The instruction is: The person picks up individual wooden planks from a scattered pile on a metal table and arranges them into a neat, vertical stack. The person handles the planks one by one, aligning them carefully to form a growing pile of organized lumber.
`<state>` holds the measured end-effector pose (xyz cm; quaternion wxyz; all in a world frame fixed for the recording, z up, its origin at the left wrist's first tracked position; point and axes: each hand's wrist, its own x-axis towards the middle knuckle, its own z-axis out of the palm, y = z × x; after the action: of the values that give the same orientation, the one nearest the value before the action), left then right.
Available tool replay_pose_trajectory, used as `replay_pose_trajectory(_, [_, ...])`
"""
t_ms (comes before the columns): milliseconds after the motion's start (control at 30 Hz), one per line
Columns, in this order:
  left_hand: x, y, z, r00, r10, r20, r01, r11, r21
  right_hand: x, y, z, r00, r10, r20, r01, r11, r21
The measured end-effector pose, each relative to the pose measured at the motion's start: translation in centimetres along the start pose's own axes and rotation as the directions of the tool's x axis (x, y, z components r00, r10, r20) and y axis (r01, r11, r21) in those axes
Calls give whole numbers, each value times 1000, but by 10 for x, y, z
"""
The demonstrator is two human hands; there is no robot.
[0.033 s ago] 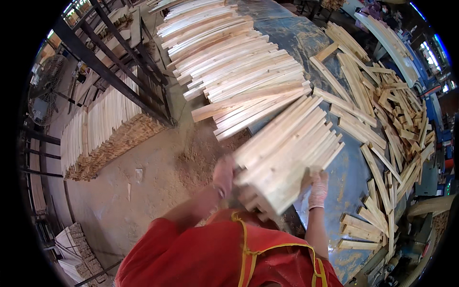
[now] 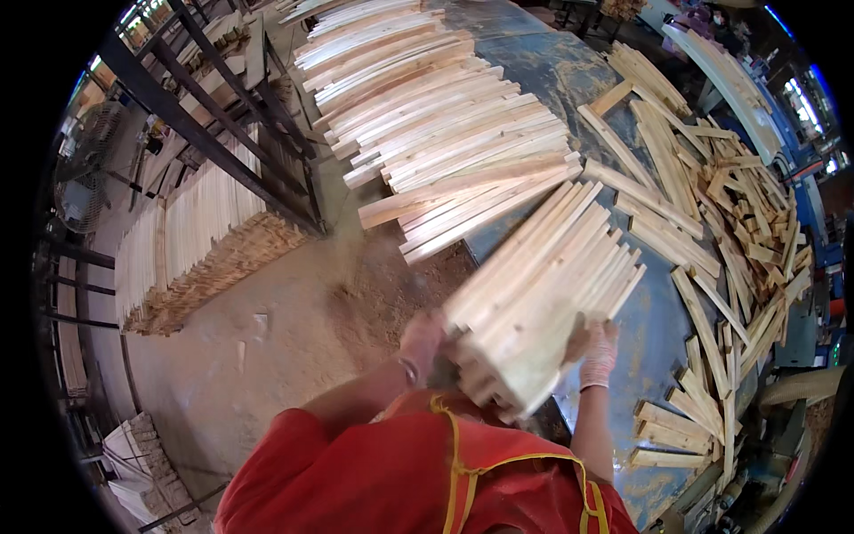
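Observation:
A bundle of pale wooden strips (image 2: 543, 303) lies slantwise before me, its near ends over the table edge close to my body. My left hand (image 2: 423, 342) is closed against the bundle's left side, blurred, with its fingertips partly hidden. On the opposite side my right hand (image 2: 598, 347), in a light glove, presses with curled fingers, so the strips are squeezed between both hands. The near ends look uneven and smeared by motion. Beyond the bundle, a long row of similar strips (image 2: 463, 133) lies side by side, with one wider board (image 2: 445, 194) across it.
The blue table (image 2: 640, 303) carries loose boards and a heap of offcuts (image 2: 756, 205) on the right. On the left, stacked strips (image 2: 196, 240) stand by a dark metal frame (image 2: 205, 125). A fan (image 2: 84, 169) is at far left. Sawdust covers the floor (image 2: 294, 356).
The bundle and both hands have shifted slightly to the right in the picture. Both hands keep their hold on the bundle's sides.

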<state>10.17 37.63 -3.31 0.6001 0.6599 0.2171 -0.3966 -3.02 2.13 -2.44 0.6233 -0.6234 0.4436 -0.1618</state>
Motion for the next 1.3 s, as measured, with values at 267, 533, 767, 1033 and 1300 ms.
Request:
replay_pose_trajectory(267, [7,83,41,846,473,245,-480,476,737,71,15,-80,988,97,-118,-97,995,2])
replay_pose_trajectory(533, [97,133,167,842,480,244,-334,110,936,119,-36,-72,945,307,109,-123,646,-753])
replay_pose_trajectory(767, [109,139,194,923,269,275,-378,769,515,110,-1,-82,970,180,165,-195,978,74])
replay_pose_trajectory(1033, [56,185,199,834,342,433,-504,792,345,77,-62,-85,993,-116,25,111,980,165])
replay_pose_trajectory(1300, [-46,302,185,160,871,465,-892,330,-309,-28,-235,-88,716,-609,-342,642,766,-19])
